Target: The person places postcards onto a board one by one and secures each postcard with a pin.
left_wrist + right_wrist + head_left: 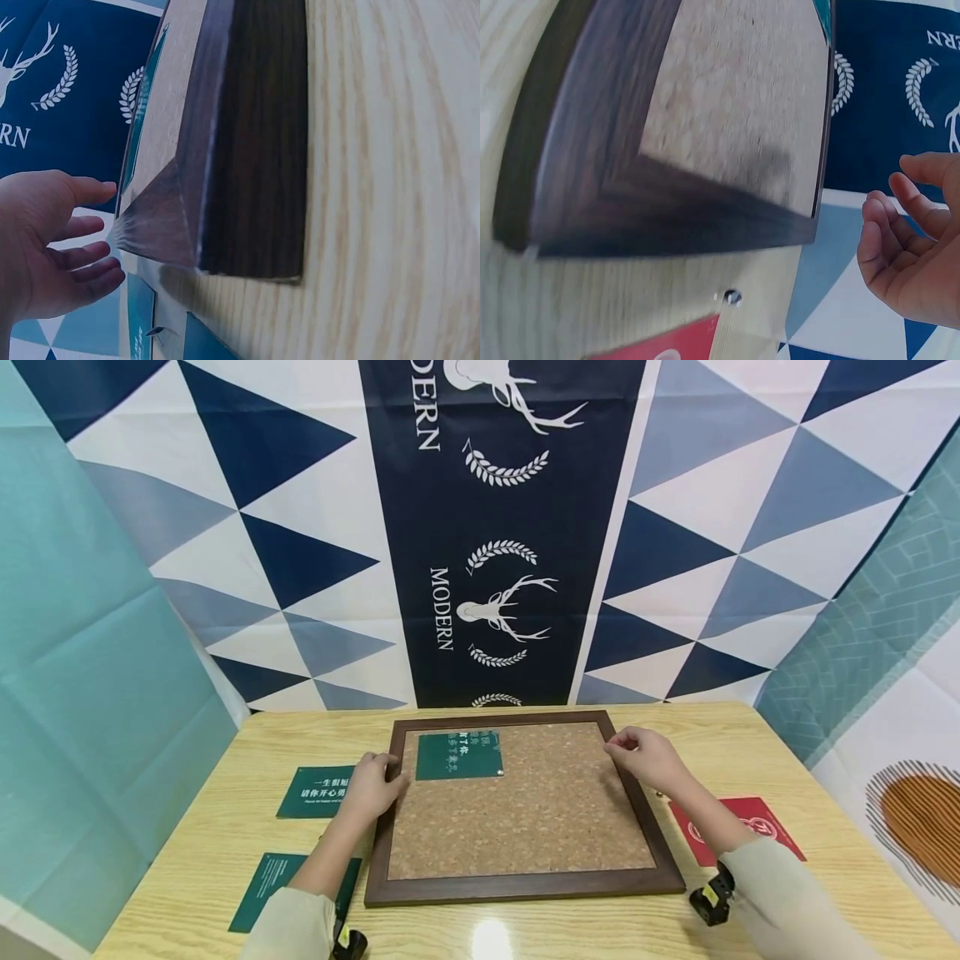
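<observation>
A cork board with a dark brown wooden frame lies on the table. A green card with white writing sits at its upper left, with a small shiny pin at the card's lower right corner. My left hand is at the frame's left side, fingers spread and relaxed in the left wrist view, thumb reaching over the cork's edge. Over the frame's upper right side hovers my right hand. Its fingers are loosely bent, thumb and forefinger close together, and nothing shows between them in the right wrist view.
Two more green cards, one upper and one lower, lie left of the board. A red card is partly under my right forearm, near a small shiny round piece. A patterned cloth hangs behind the table.
</observation>
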Available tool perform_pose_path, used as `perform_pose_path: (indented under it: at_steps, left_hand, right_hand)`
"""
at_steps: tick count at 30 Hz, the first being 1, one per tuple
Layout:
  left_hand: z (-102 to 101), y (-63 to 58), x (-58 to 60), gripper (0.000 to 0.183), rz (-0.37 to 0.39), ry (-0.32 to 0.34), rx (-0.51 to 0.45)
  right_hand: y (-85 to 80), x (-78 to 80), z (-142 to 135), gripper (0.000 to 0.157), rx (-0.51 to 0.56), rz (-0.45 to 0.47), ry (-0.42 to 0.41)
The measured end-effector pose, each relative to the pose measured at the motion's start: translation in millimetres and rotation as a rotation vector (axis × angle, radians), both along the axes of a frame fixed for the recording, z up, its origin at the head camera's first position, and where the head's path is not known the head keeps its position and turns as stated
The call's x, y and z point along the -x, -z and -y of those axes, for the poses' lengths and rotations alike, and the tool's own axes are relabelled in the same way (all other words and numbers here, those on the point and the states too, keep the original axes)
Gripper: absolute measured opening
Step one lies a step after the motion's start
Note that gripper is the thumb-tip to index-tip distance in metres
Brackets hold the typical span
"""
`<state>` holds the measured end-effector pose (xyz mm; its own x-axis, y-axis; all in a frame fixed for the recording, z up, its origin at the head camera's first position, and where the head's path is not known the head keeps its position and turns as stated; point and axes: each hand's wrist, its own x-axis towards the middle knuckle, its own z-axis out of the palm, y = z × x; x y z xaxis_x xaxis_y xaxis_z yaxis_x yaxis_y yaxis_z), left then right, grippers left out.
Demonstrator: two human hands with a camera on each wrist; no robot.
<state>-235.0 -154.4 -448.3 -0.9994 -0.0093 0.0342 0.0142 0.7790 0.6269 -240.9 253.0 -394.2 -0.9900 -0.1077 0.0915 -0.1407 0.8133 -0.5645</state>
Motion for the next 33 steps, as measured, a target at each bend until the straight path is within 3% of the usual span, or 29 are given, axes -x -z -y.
perform_pose_path:
  at_steps: [18,33]
  left_hand:
    - [1,2.1,-0.5,0.04,0.06,-0.039,-0.073]
    - [3,4.9,0.8,0.043,0.089,-0.051,-0.117]
  right_hand:
    - [6.0,-14.1,-36,0.024,-0.034,0.018,0.059]
    - [6.9,-27.2,-75,0.039,-0.077,0.046,0.133]
